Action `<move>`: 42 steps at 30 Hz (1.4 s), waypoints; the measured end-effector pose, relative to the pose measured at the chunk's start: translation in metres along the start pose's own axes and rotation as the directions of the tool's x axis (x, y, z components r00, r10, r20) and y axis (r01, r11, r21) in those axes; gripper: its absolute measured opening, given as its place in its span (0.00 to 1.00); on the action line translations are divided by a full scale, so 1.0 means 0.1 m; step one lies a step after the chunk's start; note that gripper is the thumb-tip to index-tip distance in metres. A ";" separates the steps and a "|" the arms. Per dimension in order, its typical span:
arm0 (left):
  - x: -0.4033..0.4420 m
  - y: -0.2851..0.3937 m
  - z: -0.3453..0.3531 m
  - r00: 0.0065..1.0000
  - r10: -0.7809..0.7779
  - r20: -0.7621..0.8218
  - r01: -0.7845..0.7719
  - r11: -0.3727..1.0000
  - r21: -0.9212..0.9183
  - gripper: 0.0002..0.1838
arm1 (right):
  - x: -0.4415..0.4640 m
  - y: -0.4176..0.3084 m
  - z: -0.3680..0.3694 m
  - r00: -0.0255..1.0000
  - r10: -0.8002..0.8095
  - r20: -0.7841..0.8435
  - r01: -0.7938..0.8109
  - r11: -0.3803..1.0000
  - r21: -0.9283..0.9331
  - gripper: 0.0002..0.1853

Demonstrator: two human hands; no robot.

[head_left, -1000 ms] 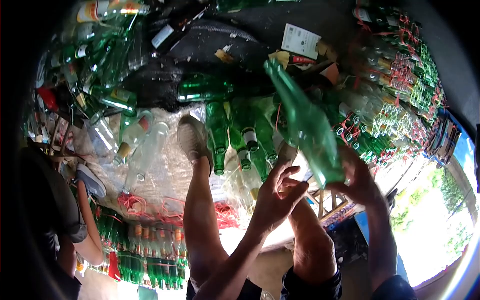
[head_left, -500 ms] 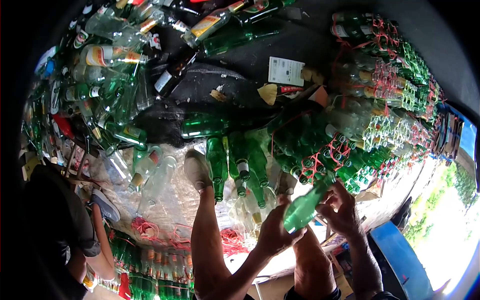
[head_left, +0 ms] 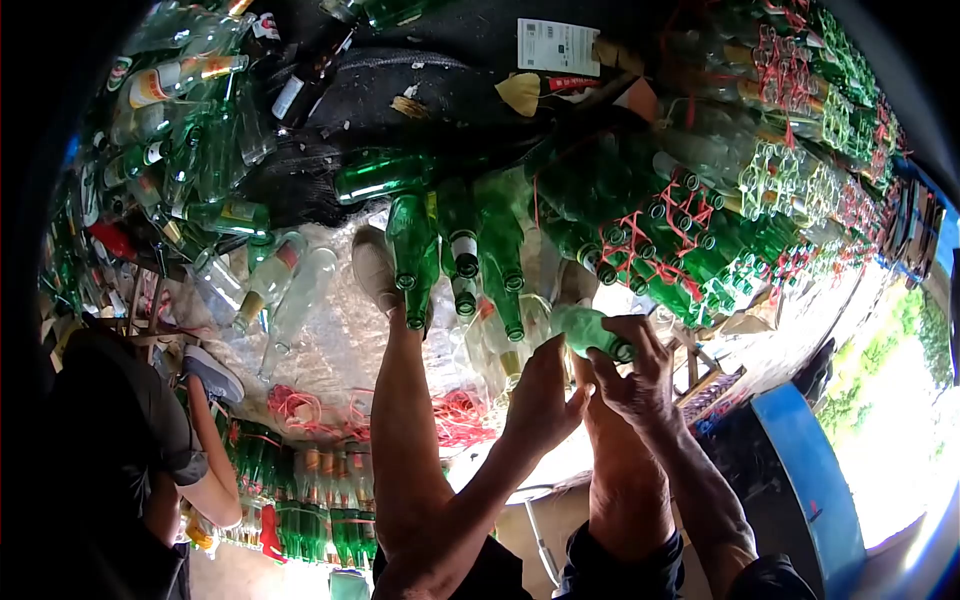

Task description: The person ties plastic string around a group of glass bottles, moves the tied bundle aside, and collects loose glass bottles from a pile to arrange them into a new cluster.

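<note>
The bottle (head_left: 590, 330) has swung up, your right hand (head_left: 640, 378) curling its fingers round the neck; your left (head_left: 545, 395) meets the body, grip unclear

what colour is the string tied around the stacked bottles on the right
Red string, clearest in the head view.
</note>
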State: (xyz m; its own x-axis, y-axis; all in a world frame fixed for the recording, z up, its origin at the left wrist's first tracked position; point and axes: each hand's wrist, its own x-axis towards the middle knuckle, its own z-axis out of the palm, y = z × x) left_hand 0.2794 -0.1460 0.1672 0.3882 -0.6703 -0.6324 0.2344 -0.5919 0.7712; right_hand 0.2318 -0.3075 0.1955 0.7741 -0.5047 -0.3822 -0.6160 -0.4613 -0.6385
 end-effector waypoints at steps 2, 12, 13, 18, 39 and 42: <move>0.01 0.03 -0.05 0.999 -0.034 0.030 0.034 0.999 0.021 0.42 | -0.05 0.18 0.17 0.995 -0.101 0.001 0.101 0.994 -0.028 0.24; 0.06 0.01 0.02 0.995 -0.071 -0.075 0.067 0.996 -0.054 0.38 | -0.03 0.71 0.76 0.984 -0.174 0.027 0.174 0.985 -0.005 0.30; 0.07 0.02 0.02 0.995 -0.059 -0.086 0.053 0.996 -0.068 0.38 | -0.05 0.76 0.80 0.985 -0.167 0.049 0.168 0.986 -0.015 0.31; 0.07 0.00 0.06 0.994 -0.041 -0.102 0.034 0.997 -0.074 0.40 | 0.05 0.95 0.96 0.966 -0.241 0.095 0.246 0.968 -0.042 0.36; 0.13 0.07 -0.07 0.979 -0.020 -0.205 -0.005 0.993 -0.120 0.33 | 0.08 0.38 0.31 0.849 -0.190 0.493 0.262 0.962 -0.080 0.35; 0.16 0.07 -0.13 0.982 -0.098 -0.159 0.071 0.983 -0.168 0.34 | 0.43 0.07 -0.01 0.781 -0.077 0.620 0.298 0.918 -0.262 0.30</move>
State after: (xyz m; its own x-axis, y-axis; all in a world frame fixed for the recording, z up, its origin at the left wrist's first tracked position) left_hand 0.2986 -0.1552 0.1633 0.4999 -0.5292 -0.6856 0.4075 -0.5548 0.7253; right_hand 0.2607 -0.3337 0.1753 0.7422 0.0935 -0.6636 -0.3729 -0.7651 -0.5249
